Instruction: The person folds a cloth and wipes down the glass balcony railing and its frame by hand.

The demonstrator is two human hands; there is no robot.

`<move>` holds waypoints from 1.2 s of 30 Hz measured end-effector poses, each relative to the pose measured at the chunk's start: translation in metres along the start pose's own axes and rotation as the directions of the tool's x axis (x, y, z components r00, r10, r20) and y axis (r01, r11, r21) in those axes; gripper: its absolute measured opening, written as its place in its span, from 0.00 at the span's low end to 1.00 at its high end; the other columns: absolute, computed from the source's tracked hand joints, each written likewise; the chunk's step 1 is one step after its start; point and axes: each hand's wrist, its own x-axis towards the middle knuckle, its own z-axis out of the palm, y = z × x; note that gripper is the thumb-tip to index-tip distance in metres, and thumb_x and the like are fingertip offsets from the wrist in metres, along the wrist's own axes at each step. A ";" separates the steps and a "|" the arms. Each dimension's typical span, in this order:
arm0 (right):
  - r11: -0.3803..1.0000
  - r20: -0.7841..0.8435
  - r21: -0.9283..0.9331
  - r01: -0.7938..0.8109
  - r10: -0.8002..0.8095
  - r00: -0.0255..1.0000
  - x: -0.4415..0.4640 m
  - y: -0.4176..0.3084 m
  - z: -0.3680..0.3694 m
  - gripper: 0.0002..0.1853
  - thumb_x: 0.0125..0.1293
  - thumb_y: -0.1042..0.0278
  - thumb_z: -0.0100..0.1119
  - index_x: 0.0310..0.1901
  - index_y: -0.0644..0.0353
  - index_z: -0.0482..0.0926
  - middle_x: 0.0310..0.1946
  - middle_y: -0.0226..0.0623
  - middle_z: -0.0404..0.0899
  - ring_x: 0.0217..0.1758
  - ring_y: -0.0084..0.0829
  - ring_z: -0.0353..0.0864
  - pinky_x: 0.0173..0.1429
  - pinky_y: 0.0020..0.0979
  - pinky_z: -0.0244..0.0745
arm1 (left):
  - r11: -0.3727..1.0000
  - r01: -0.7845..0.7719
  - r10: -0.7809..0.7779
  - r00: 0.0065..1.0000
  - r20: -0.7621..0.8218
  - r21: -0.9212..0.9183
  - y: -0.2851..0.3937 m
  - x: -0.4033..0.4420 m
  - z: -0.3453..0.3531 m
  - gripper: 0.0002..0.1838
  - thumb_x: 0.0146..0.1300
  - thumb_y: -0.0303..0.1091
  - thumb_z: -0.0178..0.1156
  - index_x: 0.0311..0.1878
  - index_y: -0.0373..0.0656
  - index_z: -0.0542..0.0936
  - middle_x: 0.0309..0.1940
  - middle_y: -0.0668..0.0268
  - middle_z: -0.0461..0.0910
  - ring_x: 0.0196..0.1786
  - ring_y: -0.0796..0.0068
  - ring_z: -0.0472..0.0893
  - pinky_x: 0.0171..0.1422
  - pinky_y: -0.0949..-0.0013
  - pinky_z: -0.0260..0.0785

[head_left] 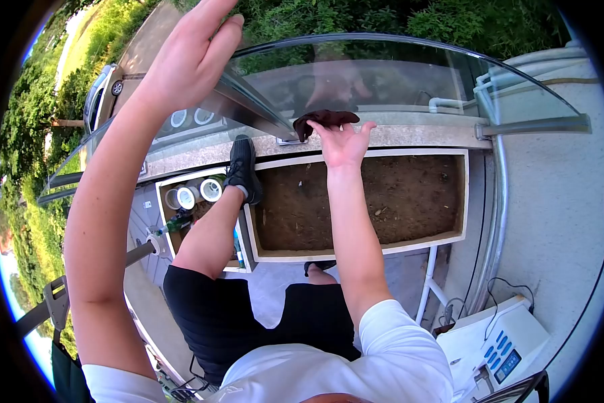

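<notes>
My right hand (346, 142) is turned palm up, its fingers tucked under a dark brown cloth (329, 119) that lies against the lower part of the glass panel (396, 84). Right beside the cloth is the foot of a metal post (258, 111). My left hand (193, 57) is raised high at the upper left, near the top of the post. Its visible fingers are stretched out, the tips cut off by the frame edge. Whether it touches the post or the glass I cannot tell.
Below the glass runs a stone ledge (409, 136), with my dark shoe (242, 168) on it. A soil-filled planter (356, 208) lies under my right arm. Left of it, a box holds white pots (211, 190). A white machine (500, 346) stands lower right, near pipes (500, 195).
</notes>
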 end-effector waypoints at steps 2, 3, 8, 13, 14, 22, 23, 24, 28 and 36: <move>1.000 -0.016 -0.012 0.026 -0.026 1.000 0.001 0.002 0.000 0.55 0.71 0.16 0.34 0.73 0.70 0.57 0.71 0.56 0.60 0.76 0.56 0.61 0.82 0.74 0.42 | 1.000 0.001 -0.001 1.000 0.005 0.013 0.001 0.001 -0.002 0.36 0.66 0.18 0.41 0.81 0.32 0.60 0.80 0.46 0.61 0.85 0.55 0.58 0.88 0.59 0.47; 0.999 -0.026 -0.016 0.037 -0.037 0.999 0.002 0.003 -0.001 0.55 0.71 0.16 0.34 0.73 0.70 0.57 0.71 0.56 0.60 0.75 0.57 0.61 0.82 0.74 0.42 | 1.000 0.005 -0.005 1.000 0.002 0.005 0.002 0.002 -0.002 0.36 0.66 0.18 0.41 0.81 0.32 0.60 0.80 0.46 0.62 0.85 0.55 0.58 0.88 0.59 0.47; 1.000 -0.052 -0.024 -0.008 0.007 0.999 0.054 0.018 -0.052 0.53 0.72 0.16 0.26 0.76 0.63 0.57 0.77 0.54 0.56 0.77 0.60 0.58 0.79 0.80 0.38 | 0.997 0.033 -0.034 0.999 -0.012 -0.075 0.000 0.000 0.004 0.36 0.66 0.18 0.41 0.81 0.33 0.60 0.79 0.47 0.63 0.84 0.56 0.60 0.87 0.59 0.48; 0.990 -0.172 -0.141 -0.029 0.005 0.985 0.117 0.028 -0.104 0.52 0.73 0.17 0.22 0.80 0.57 0.56 0.79 0.53 0.58 0.76 0.65 0.61 0.76 0.81 0.41 | 0.998 -0.037 0.037 0.999 -0.016 0.053 0.000 0.001 0.002 0.36 0.66 0.19 0.41 0.80 0.33 0.61 0.78 0.48 0.65 0.83 0.56 0.61 0.87 0.59 0.49; 0.993 -0.184 -0.114 0.012 -0.033 0.982 0.126 0.030 -0.117 0.52 0.73 0.17 0.24 0.81 0.56 0.53 0.79 0.53 0.59 0.78 0.64 0.58 0.77 0.79 0.42 | 0.995 -0.083 0.085 0.996 -0.021 0.058 -0.006 0.000 0.002 0.36 0.66 0.19 0.41 0.80 0.33 0.61 0.78 0.48 0.65 0.83 0.56 0.62 0.86 0.59 0.50; 0.995 -0.056 -0.103 0.002 -0.008 0.998 0.074 0.037 -0.057 0.47 0.77 0.22 0.25 0.80 0.55 0.60 0.79 0.44 0.60 0.83 0.56 0.54 0.80 0.75 0.36 | 1.000 0.030 -0.030 0.999 0.029 -0.001 0.001 0.002 0.003 0.36 0.67 0.19 0.42 0.81 0.33 0.60 0.80 0.47 0.62 0.84 0.55 0.59 0.87 0.60 0.48; 0.994 -0.037 -0.107 -0.009 0.006 0.999 0.063 0.038 -0.044 0.47 0.77 0.22 0.26 0.80 0.54 0.60 0.79 0.44 0.60 0.83 0.56 0.54 0.80 0.76 0.35 | 0.999 0.031 -0.030 0.999 0.026 -0.032 -0.001 0.002 0.002 0.35 0.67 0.19 0.42 0.81 0.33 0.60 0.80 0.47 0.62 0.84 0.55 0.59 0.87 0.60 0.47; 0.993 -0.016 -0.114 -0.019 0.017 1.000 0.052 0.039 -0.032 0.47 0.77 0.22 0.26 0.80 0.54 0.60 0.79 0.44 0.60 0.83 0.55 0.54 0.80 0.76 0.34 | 0.991 0.125 -0.123 0.991 0.049 -0.045 0.020 0.005 -0.004 0.35 0.68 0.19 0.42 0.81 0.33 0.60 0.81 0.49 0.61 0.85 0.56 0.58 0.88 0.60 0.46; 0.996 0.032 -0.088 -0.020 0.023 0.999 0.017 0.041 0.008 0.44 0.78 0.24 0.30 0.76 0.56 0.63 0.73 0.48 0.68 0.77 0.57 0.63 0.79 0.77 0.37 | 1.000 -0.018 0.017 0.999 -0.036 -0.022 0.008 0.003 0.004 0.34 0.71 0.21 0.43 0.82 0.43 0.62 0.82 0.52 0.61 0.84 0.54 0.59 0.86 0.60 0.50; 0.996 -0.016 -0.090 -0.028 0.026 1.000 -0.049 0.035 0.089 0.15 0.85 0.57 0.44 0.55 0.63 0.69 0.50 0.49 0.77 0.53 0.54 0.79 0.69 0.72 0.64 | 0.993 0.072 -0.074 0.997 -0.020 -0.093 0.008 0.000 0.002 0.32 0.74 0.22 0.43 0.81 0.44 0.62 0.82 0.50 0.59 0.84 0.52 0.59 0.86 0.58 0.53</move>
